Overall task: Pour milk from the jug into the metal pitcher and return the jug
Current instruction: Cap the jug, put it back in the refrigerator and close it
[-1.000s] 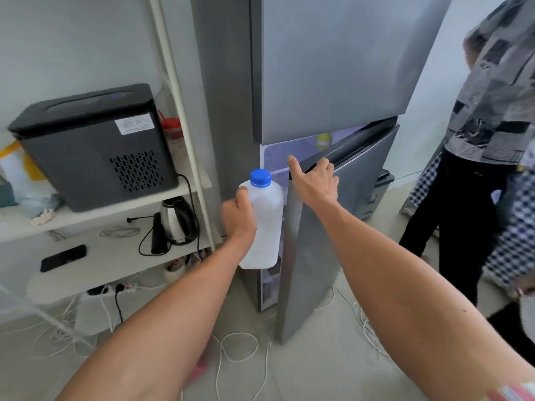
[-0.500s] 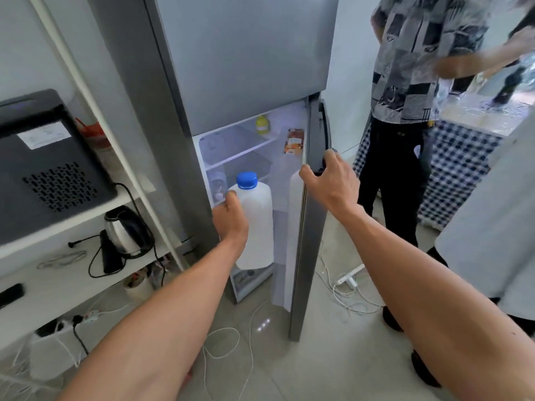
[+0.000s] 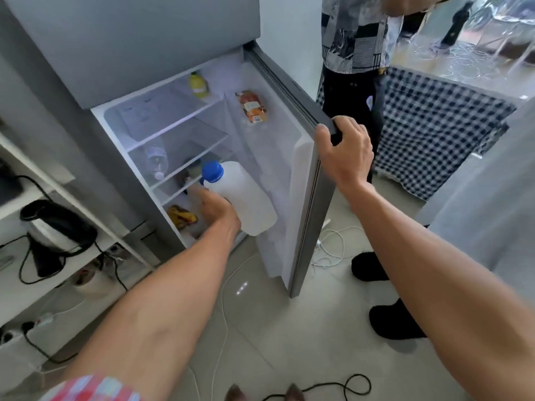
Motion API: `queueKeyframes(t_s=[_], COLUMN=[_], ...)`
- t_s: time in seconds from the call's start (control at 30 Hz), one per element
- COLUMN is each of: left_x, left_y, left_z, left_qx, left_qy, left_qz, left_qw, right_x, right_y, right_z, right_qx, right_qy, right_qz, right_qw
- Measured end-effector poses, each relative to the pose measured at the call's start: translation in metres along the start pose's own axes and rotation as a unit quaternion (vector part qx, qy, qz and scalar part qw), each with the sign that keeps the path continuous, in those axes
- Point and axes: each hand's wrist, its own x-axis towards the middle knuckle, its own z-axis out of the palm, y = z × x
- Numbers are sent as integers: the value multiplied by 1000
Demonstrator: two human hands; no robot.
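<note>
The left hand [image 3: 218, 211] is gripping the milk jug [image 3: 244, 198], fingers wrapped round its handle side and mostly hidden behind the white body, so only the back of the hand and the wrist are showing. The jug is tilting, its blue cap [image 3: 212, 171] leaning toward the shelves, and it is hanging in the open mouth of the fridge [image 3: 121, 47], between the glass shelves and the inside of the door, touching nothing but the hand as far as one can tell. Over on the other side, the right hand [image 3: 346, 151] is clamping the top corner of the fridge door [image 3: 307, 198], fingers curled over the dark edge, thumb on the inner face.

Counting now: one jug, one blue cap, two bare forearms reaching in. Inside, three glass shelves are showing. One yellow bottle [image 3: 198, 84] is standing on the top shelf, one clear bottle [image 3: 156, 160] is lying on the second, and something yellow-brown [image 3: 182, 217] is sitting low down, too blurred to name. One orange packet [image 3: 252, 107] is sitting high in the door. One black kettle [image 3: 55, 227] is standing on the white rack at left. One other person [image 3: 354, 53] in a patterned shirt is standing beyond the door, beside a checked cloth [image 3: 434, 125].
</note>
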Motion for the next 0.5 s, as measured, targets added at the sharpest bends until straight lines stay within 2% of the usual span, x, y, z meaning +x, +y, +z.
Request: queueKeyframes(t_s=[0.1, 0.3, 0.5], left_x=[4, 9, 45], left_y=[-25, -66, -105], left_z=[17, 47, 54], left_qx=[-25, -18, 60], left_qy=[-4, 50, 5], left_qz=[-38, -54, -81], left_qw=[999, 997, 995], right_x=[5, 9, 15], right_y=[12, 31, 40], right_z=[0, 10, 18], right_qx=[9, 44, 71], right_qy=[8, 56, 85], right_qz=[1, -19, -22], right_qw=[1000, 997, 994])
